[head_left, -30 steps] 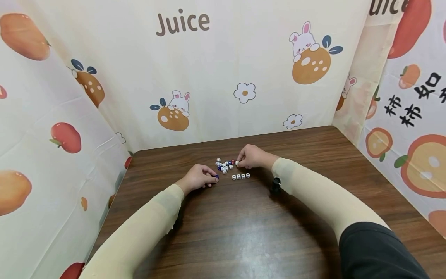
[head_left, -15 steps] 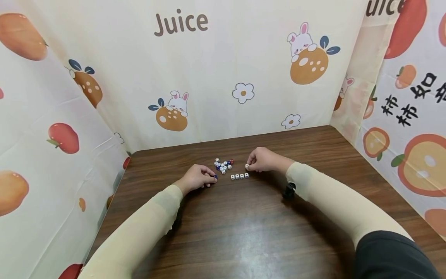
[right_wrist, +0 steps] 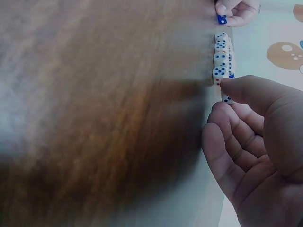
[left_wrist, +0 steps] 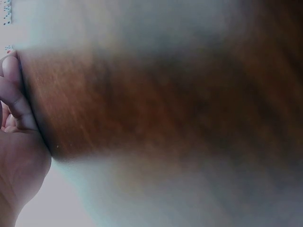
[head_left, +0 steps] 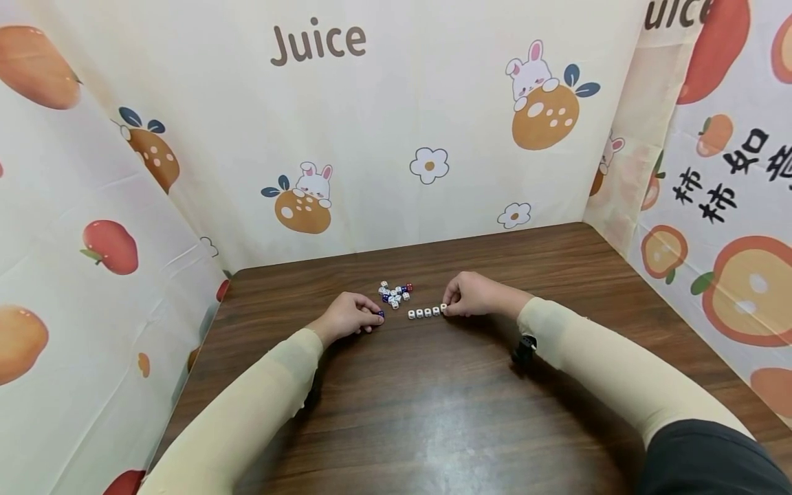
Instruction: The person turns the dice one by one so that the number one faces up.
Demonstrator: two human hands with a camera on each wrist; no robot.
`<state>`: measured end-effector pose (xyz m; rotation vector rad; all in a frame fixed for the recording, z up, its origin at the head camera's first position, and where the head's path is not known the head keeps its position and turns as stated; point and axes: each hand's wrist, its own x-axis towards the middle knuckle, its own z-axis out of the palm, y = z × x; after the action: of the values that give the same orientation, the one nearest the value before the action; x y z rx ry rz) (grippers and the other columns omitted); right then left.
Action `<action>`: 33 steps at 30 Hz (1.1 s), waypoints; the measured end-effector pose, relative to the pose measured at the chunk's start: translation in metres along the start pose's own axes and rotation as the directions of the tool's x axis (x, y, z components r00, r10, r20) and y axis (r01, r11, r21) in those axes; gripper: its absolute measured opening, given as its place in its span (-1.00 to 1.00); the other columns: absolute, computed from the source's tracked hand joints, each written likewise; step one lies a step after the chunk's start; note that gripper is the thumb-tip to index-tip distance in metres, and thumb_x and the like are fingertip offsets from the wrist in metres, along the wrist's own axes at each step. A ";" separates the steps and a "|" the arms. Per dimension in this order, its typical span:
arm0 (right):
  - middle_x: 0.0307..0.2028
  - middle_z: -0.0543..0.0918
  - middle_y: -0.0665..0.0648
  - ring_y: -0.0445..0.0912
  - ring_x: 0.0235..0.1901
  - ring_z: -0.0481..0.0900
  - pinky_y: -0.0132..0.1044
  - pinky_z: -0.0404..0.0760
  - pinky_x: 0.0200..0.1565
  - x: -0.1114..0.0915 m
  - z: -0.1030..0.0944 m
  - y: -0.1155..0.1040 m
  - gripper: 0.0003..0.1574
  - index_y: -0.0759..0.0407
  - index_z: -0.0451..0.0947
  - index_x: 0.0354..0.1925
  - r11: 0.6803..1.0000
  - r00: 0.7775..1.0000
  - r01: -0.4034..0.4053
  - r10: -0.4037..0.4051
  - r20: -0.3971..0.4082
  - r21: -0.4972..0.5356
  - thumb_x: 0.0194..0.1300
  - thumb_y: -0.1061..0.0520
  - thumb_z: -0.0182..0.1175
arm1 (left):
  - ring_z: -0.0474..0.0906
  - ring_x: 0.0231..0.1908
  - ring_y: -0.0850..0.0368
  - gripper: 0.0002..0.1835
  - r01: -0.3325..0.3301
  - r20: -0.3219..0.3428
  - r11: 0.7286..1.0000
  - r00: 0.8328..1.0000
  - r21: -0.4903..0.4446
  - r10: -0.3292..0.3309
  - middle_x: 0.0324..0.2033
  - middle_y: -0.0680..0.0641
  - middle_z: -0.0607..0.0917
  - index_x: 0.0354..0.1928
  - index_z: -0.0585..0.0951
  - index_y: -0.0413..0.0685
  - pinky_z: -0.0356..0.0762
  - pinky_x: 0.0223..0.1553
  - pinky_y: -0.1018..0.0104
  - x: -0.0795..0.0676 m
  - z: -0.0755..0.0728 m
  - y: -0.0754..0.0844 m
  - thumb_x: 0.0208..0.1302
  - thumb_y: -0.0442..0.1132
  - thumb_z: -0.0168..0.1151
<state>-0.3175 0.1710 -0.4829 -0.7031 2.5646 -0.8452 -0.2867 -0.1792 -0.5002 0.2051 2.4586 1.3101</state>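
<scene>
You had room across the near tabletop (head_left: 421, 399); between your left hand (head_left: 348, 315) and right hand (head_left: 475, 294), the row of white dice (head_left: 427, 313) and the dice cluster (head_left: 394, 299) stood in the way, with the printed curtain (head_left: 383, 124) behind.

Head view: bright, cloth (head_left: 371, 110) behind the table (head_left: 371, 392) evenly lit, pale glare on the table's near middle, dark shadows on it beside both arms (head_left: 247, 405); wrist views: dimmer, hazy, table grain smeared out of focus.

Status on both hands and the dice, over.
Right hand pinching white die, right end of row. Left hand pinching blue die. Dice cluster behind, left of row; nothing seen blocking.
</scene>
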 end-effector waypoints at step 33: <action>-0.42 0.80 -0.10 -0.27 -0.38 0.62 -0.37 0.62 -0.21 -0.003 0.003 -0.002 -0.95 0.04 0.87 -0.27 0.997 0.999 0.025 -0.028 -0.030 -0.078 0.30 0.19 0.58 | 0.70 -0.46 0.26 -0.81 0.022 0.001 1.000 1.000 0.022 -0.022 -0.47 0.09 0.80 -0.05 0.86 -0.12 0.63 -0.41 0.38 0.001 0.000 0.001 0.41 -0.21 0.63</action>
<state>-0.3132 0.1697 -0.4837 -0.7537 2.6339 -0.7747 -0.2873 -0.1787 -0.4997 0.1836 2.4685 1.2741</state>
